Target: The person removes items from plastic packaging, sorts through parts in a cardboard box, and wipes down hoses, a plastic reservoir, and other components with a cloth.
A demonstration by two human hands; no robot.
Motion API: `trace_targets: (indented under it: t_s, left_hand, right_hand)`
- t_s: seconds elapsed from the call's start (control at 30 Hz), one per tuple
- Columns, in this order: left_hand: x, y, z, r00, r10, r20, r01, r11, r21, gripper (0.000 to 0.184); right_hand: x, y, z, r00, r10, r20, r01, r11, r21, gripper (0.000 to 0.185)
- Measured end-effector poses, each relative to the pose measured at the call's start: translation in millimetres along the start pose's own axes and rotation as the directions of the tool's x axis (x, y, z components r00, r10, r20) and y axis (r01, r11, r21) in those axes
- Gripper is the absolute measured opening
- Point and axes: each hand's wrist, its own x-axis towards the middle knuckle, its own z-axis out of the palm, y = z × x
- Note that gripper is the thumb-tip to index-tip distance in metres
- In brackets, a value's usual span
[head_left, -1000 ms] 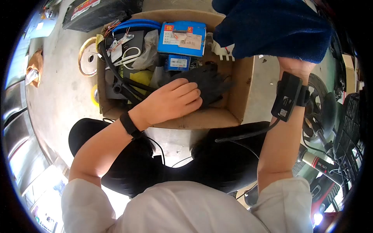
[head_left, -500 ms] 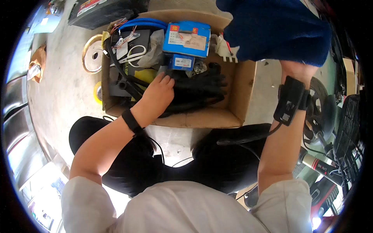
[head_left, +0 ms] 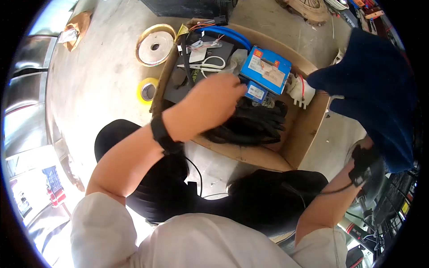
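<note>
A cardboard box (head_left: 313,142) stands in front of my knees. My left hand (head_left: 210,105) is over its middle, fingers bent, beside a small blue box (head_left: 256,91); whether it grips anything is hidden. Black gloves (head_left: 250,125) lie below and right of that hand. A larger blue box (head_left: 266,70), white-handled scissors (head_left: 210,64) and a blue hose (head_left: 228,32) are also inside. On the right, a dark blue cloth (head_left: 375,94) hangs over my right hand (head_left: 367,143), which is mostly covered, so its fingers cannot be made out.
A roll of yellow tape (head_left: 147,91) and a round reel (head_left: 156,45) lie on the floor left of the box. A black case (head_left: 187,8) is behind it. A brown paper bag (head_left: 77,31) lies at the far left, and a black wire basket (head_left: 393,201) is at the right.
The view has turned, so the box now appears tilted. My left hand has moved from the black gloves toward the small blue box. The cloth and my right arm now sit lower and farther right.
</note>
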Motion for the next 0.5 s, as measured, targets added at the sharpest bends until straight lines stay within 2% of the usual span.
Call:
trace_targets:
  t_s: [0.07, 0.1, 0.13, 0.2, 0.23, 0.3, 0.33, 0.37, 0.4, 0.43, 0.47, 0.5]
  left_hand:
    - [0.2, -15.1, -27.5, 0.994, -0.064, -0.094, 0.058, 0.996, -0.064, 0.038]
    - [0.0, -30.4, -31.6, 0.975, -0.161, -0.155, 0.153, 0.986, -0.063, 0.035]
    - [4.4, -76.9, -35.1, 0.903, -0.328, -0.277, 0.287, 0.941, -0.179, 0.032]
    - [0.8, -120.9, -47.0, 0.818, -0.522, -0.242, 0.471, 0.849, -0.239, 0.031]
    - [-12.4, -176.4, -31.6, 0.816, -0.527, -0.237, 0.456, 0.839, -0.297, 0.033]
    - [-39.3, -220.4, -22.8, 0.69, -0.695, -0.203, 0.633, 0.715, -0.296, 0.031]
    - [-61.8, -274.9, -6.4, 0.812, -0.576, -0.099, 0.584, 0.807, 0.093, 0.029]
    - [-82.0, -331.2, 6.0, 0.88, -0.472, 0.056, 0.397, 0.795, 0.458, 0.027]
    - [-99.9, -349.8, 9.6, 0.879, -0.478, 0.006, 0.442, 0.818, 0.368, 0.029]
    - [-93.4, -314.3, -12.0, 0.618, -0.784, 0.056, 0.773, 0.619, 0.137, 0.036]
    - [-97.9, -323.0, -14.2, 0.612, -0.786, 0.094, 0.76, 0.616, 0.205, 0.044]
    - [-100.6, -331.5, -12.2, 0.697, -0.714, 0.066, 0.692, 0.693, 0.202, 0.049]
  right_hand:
    - [-3.8, -8.1, 6.3, 0.998, 0.006, 0.063, -0.004, 0.999, -0.035, 0.056]
    - [-6.0, -11.7, 8.5, 0.996, 0.007, 0.093, -0.002, 0.998, -0.059, 0.055]
    - [-8.8, -17.4, 10.6, 0.992, 0.007, 0.123, 0.004, 0.996, -0.087, 0.055]
    - [-11.9, -25.6, 17.1, 0.983, 0.009, 0.185, 0.017, 0.99, -0.142, 0.055]
    - [-13.0, -30.0, 20.8, 0.976, 0.011, 0.219, 0.027, 0.985, -0.17, 0.055]
    - [-12.0, -40.5, 26.1, 0.958, 0.011, 0.286, 0.058, 0.971, -0.232, 0.054]
    - [-10.8, -46.6, 28.8, 0.943, 0.018, 0.332, 0.076, 0.96, -0.268, 0.054]
    - [-8.5, -54.7, 31.6, 0.923, 0.03, 0.384, 0.098, 0.946, -0.308, 0.054]
    - [-2.8, -63.7, 32.7, 0.89, 0.083, 0.449, 0.085, 0.936, -0.341, 0.054]
    - [8.4, -76.5, 30.8, 0.847, 0.142, 0.512, 0.066, 0.928, -0.366, 0.054]
    - [24.8, -95.4, 24.2, 0.74, 0.295, 0.604, -0.04, 0.916, -0.398, 0.062]
    - [42.3, -110.7, 19.2, 0.604, 0.421, 0.677, -0.128, 0.889, -0.439, 0.07]
